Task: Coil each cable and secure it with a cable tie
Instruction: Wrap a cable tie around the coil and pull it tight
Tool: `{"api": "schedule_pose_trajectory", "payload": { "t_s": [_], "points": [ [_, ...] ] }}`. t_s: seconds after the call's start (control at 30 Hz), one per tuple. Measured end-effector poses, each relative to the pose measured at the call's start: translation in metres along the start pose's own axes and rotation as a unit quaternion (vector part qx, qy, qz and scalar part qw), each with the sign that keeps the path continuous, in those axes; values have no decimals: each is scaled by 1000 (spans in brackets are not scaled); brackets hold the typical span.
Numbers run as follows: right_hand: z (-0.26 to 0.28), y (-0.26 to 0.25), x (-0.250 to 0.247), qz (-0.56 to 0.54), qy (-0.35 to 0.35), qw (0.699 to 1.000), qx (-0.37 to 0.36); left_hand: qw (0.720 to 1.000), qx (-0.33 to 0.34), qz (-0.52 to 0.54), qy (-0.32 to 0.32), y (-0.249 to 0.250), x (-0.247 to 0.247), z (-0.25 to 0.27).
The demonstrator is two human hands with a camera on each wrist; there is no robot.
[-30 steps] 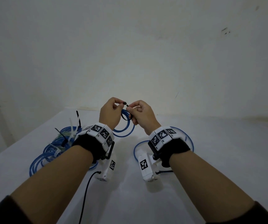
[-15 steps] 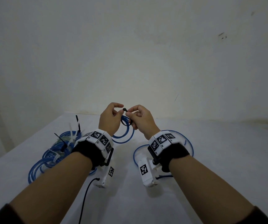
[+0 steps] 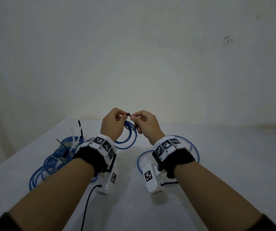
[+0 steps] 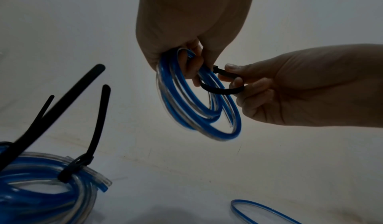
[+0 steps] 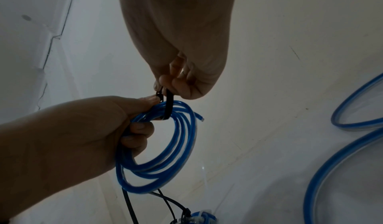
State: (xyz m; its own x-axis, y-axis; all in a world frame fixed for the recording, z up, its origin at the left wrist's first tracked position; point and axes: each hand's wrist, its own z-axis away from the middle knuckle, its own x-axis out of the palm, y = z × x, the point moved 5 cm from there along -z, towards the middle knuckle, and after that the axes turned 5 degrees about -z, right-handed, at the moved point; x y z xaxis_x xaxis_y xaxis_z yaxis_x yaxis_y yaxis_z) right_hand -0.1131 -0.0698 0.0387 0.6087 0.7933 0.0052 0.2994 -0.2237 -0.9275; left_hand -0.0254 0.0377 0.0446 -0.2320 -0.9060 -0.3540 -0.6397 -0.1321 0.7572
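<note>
Holding a small coil of blue cable [image 3: 128,137] up above a white table [image 3: 233,164], a person is fastening a black cable tie [image 4: 221,86] around it. The left hand [image 3: 112,125] has its fingers curled through and around the top of the coil, with thumb and forefinger also pinching the small square head of the tie. The right hand [image 3: 146,125] pinches the tie's tail between thumb and forefinger, its other fingers curled in beside. From the left wrist view the tie makes a loose open loop around the coil's strands, with its tip at the head; whether the tip has entered the head cannot be told.

This coil looks wound but not yet secured: the loop is slack and, by my reading, needs threading and pulling tight.

On the table to the person's left lies a pile of tied coils [image 3: 54,161], blue cable bundled with black and white ties whose long tails stick upward, so several cables appear finished. To the right, under the right wrist, a loose blue cable [image 3: 194,148] lies in a wide, untied curve on the table, apparently left to coil and tie.
</note>
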Motion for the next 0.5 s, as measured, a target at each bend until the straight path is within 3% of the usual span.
{"api": "schedule_pose_trajectory", "payload": {
  "t_s": [0.5],
  "points": [
    [-1,3,13,0,4,1000,6,999,2,-37,7,-7,-9,0]
  ]
}}
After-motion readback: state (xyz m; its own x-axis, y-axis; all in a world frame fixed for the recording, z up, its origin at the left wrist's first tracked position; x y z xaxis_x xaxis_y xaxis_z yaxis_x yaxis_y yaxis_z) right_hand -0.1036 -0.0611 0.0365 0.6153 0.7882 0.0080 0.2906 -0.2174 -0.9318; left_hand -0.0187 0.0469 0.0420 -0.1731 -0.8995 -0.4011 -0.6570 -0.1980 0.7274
